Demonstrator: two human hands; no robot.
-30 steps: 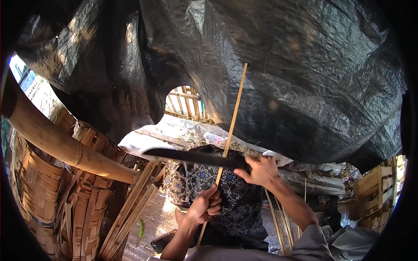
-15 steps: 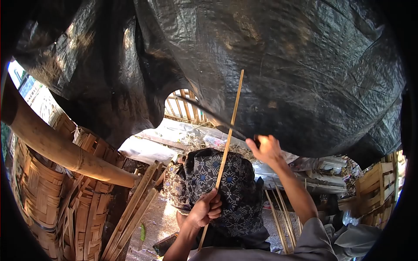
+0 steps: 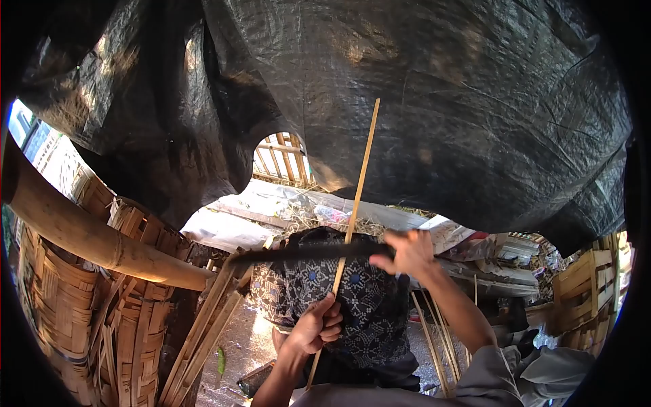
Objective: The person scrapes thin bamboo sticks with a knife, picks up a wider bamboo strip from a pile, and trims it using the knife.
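My left hand is closed around the lower part of a long, thin bamboo strip, which slants up and away in front of me. In my right hand is the handle of a machete. Its long dark blade, smeared by motion, points left and passes across the strip above my left hand; I cannot tell whether they touch. Patterned dark cloth covers my lap beneath both hands.
Split bamboo pieces lean at the left, below a thick bamboo pole and woven bamboo baskets. Thin strips stand at my right. A black tarp hangs ahead. A small green pod lies on the ground.
My right hand has come down slightly, and the machete has swung from pointing up and left to lying nearly level across the strip. My left hand and the strip have barely moved.
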